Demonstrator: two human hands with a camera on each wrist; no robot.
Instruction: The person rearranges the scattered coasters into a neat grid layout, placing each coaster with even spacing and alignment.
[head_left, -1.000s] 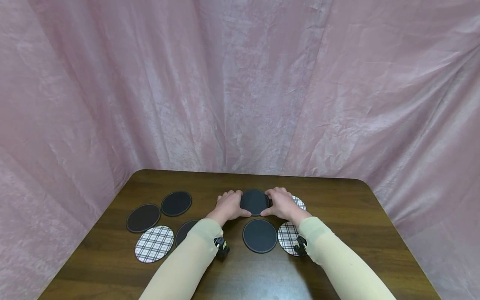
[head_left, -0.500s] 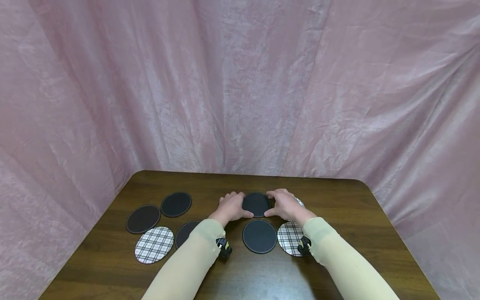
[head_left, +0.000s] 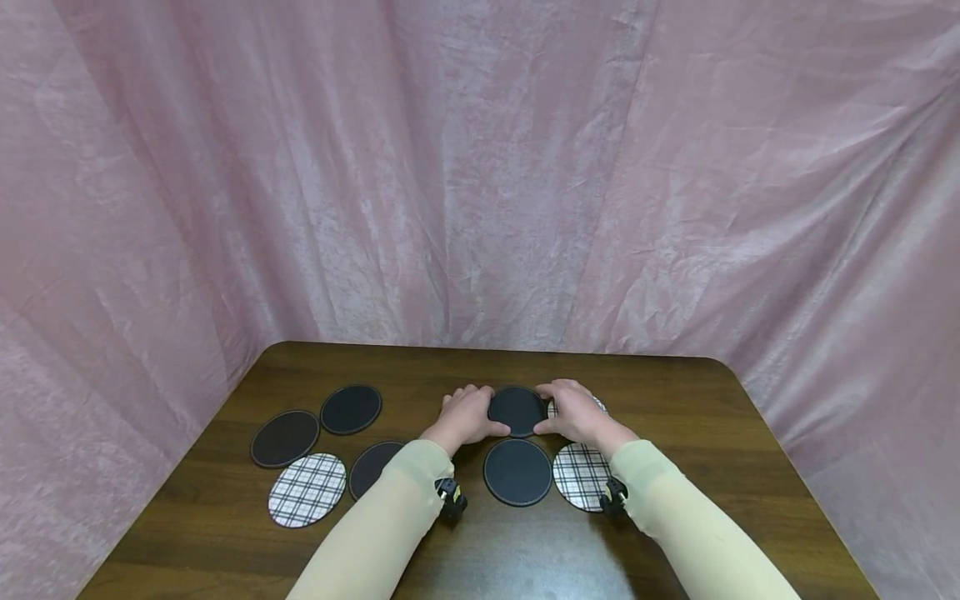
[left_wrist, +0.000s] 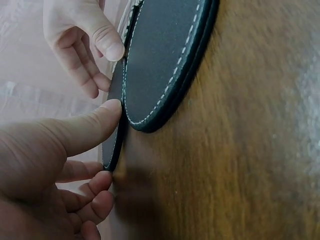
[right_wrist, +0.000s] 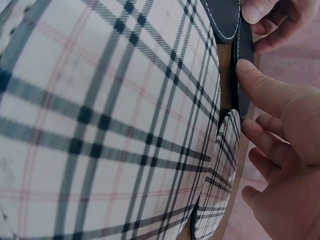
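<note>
Between both hands lies a round black coaster (head_left: 517,411) with pale edge stitching, flat on the table toward the back. My left hand (head_left: 465,417) holds its left side, thumb (left_wrist: 107,117) on the near rim and fingers at the outer end. The right hand (head_left: 576,414) grips the opposite side, thumb (right_wrist: 255,80) on the rim. Just in front sits another black coaster (head_left: 517,472), seemingly touching or nearly touching the held one. To its right is a plaid coaster (head_left: 579,477), partly under the right wrist. Behind it a second plaid coaster (right_wrist: 225,170) is mostly hidden by the right hand.
On the left of the wooden table (head_left: 187,533) lie two black coasters (head_left: 285,438), a plaid coaster (head_left: 307,490) and another black coaster (head_left: 371,467), partly covered by the left sleeve. A pink curtain (head_left: 480,183) hangs behind the table's back edge.
Both hands have shifted the held black coaster slightly right and nearer, closer to the black coaster in front. The other coasters stay in place.
</note>
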